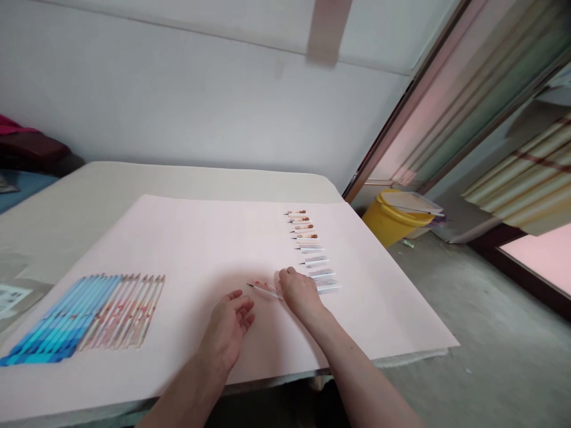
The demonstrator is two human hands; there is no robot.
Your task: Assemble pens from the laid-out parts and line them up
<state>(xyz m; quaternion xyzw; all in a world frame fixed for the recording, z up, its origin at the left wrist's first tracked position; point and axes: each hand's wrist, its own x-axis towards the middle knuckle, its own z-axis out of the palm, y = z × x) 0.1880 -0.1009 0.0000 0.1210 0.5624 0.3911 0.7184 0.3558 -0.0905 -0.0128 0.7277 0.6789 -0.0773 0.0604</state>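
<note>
My left hand (231,324) hovers low over the pale paper, its fingers loosely curled and apart, with nothing in it. To its right, my right hand (300,289) is closed over the far end of a slim pen refill (266,290) with a dark tip pointing left. A red-patterned strip lies alongside that refill; its right end is hidden by the hand. Beyond my right hand runs a column of similar refills (307,238), each beside a small printed piece, some brown-topped and some greyish. The nearest of these are partly covered by my wrist and fingers.
At the left lie several blue pens (66,318) and, beside them, several clear pens with reddish prints (127,309). Pale paper (200,238) covers much of the table (209,181). A wall stands behind. A yellow bucket (390,220) stands on the floor at right.
</note>
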